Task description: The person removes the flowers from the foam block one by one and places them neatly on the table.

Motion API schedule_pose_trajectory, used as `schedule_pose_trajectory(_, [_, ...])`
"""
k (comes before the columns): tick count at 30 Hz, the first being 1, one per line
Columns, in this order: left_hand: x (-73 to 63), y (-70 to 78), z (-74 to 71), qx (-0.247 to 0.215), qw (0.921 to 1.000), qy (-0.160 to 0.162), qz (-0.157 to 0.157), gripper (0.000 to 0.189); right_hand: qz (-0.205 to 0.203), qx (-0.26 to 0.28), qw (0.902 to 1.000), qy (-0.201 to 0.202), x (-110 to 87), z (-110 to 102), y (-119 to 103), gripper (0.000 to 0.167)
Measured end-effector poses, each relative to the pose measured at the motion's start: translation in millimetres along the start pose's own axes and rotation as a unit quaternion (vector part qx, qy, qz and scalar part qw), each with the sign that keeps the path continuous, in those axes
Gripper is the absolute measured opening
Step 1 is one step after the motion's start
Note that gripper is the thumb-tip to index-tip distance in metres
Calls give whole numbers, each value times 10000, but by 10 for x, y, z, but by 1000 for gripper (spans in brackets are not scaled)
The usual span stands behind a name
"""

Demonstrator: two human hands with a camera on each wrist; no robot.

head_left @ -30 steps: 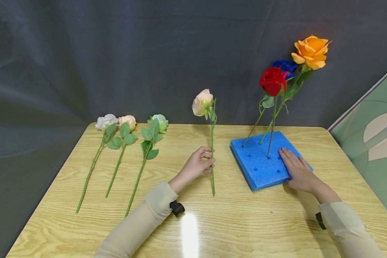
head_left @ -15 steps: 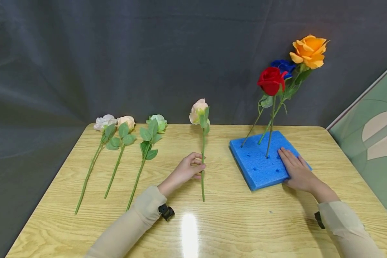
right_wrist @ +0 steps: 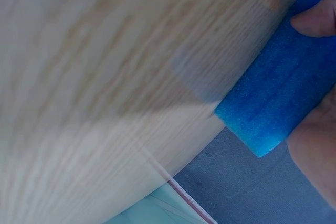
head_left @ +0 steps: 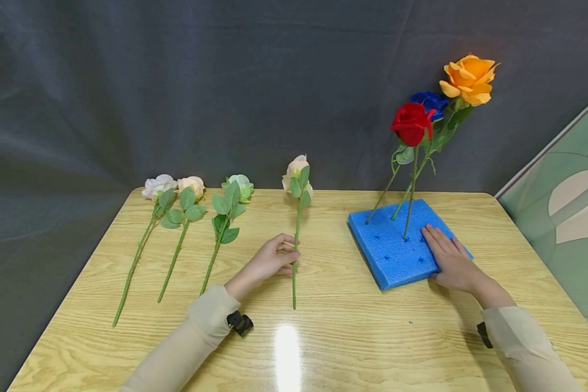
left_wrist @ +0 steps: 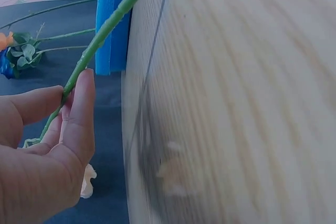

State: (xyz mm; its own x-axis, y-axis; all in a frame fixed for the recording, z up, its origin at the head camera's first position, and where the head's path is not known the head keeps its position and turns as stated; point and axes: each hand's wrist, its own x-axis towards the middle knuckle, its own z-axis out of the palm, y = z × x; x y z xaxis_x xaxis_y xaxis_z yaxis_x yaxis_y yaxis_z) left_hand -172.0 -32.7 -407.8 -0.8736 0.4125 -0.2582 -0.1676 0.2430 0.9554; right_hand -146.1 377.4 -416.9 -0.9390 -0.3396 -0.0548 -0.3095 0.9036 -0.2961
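My left hand (head_left: 268, 259) pinches the green stem of a pale cream-pink artificial rose (head_left: 295, 169) between thumb and fingers. The rose's bloom points to the back of the table, and its stem end points toward me. In the left wrist view the stem (left_wrist: 107, 27) runs up past the fingertips. On the right, my right hand (head_left: 453, 265) lies with straight fingers across the right side of a blue foam block (head_left: 397, 267). Three roses stand in the foam: a red rose (head_left: 412, 124), a blue rose (head_left: 430, 103) and an orange rose (head_left: 470, 80).
Three more roses lie on the wooden table (head_left: 353, 337) at left: a white rose (head_left: 159, 186), a peach rose (head_left: 192, 186) and a pale green rose (head_left: 241, 188). Small holes show in the foam top. A dark curtain (head_left: 255, 87) hangs behind the table.
My left hand has moved left and slightly toward me with the cream-pink rose, whose bloom has come lower and whose leaves now face me. My right hand has stayed on the foam.
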Motion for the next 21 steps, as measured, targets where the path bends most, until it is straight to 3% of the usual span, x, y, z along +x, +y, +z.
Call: schedule_pose_trajectory(21, [-177, -179, -364, 154, 9997, 145, -135, 43, 4, 130, 9999, -60, 9, 2, 35, 113])
